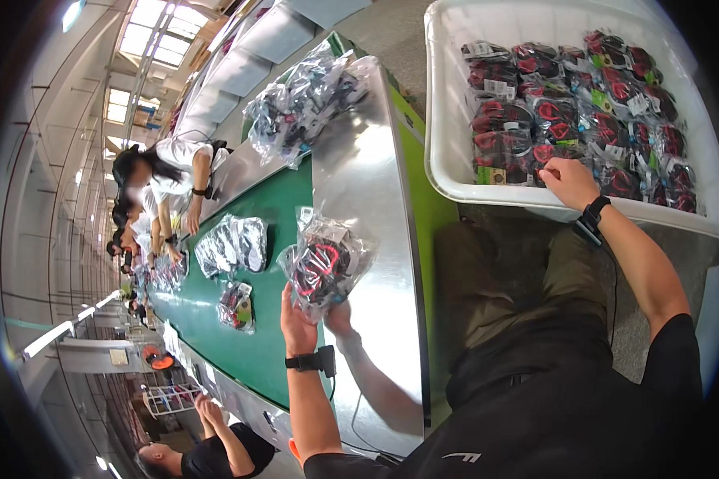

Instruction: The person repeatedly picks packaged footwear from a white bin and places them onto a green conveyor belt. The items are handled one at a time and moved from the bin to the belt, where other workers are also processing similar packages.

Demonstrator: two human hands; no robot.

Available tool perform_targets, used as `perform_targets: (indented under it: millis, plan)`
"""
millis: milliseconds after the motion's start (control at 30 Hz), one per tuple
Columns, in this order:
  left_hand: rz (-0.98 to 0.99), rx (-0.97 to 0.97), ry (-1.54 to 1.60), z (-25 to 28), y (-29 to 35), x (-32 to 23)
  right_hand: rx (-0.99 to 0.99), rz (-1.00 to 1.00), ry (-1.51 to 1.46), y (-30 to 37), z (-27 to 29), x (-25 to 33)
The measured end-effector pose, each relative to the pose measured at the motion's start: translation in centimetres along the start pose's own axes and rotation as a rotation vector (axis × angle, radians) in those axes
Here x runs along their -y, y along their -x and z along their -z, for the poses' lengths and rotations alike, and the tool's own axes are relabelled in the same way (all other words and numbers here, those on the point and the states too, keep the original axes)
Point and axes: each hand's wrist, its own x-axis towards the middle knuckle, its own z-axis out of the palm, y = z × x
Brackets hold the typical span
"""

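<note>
Now one red-black packet is clasped by the left fingers; packed rows are already laid by the right fingers (grip cannot be told), bags left waiting beyond

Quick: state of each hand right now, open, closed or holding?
Left hand: holding a clear plastic bag with red-and-black contents.
Right hand: curled at the near side of a white rectangular plastic bin; whether it grips anything cannot be told.

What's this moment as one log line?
left hand: holding clear bag | right hand: at near rim of white bin | bin: bagged goods | green belt: more bags
</note>
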Motion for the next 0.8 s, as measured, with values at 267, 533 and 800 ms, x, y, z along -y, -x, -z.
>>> perform_targets:
  millis: [267,533,800]
  plan:
    - [-0.05,-0.113,-0.133,-3.3,-3.1,0.6,-0.051,0.06,-0.175,0.1,-0.2,-1.1]
    - [0.192,0.058,0.197,-9.2,0.8,3.9,0.142,0.198,-0.656,6.8,-0.6,6.7]
    - [0.108,0.311,-0.131,-20.9,5.6,6.4,0.463,0.223,-1.202,12.2,-0.2,16.3]
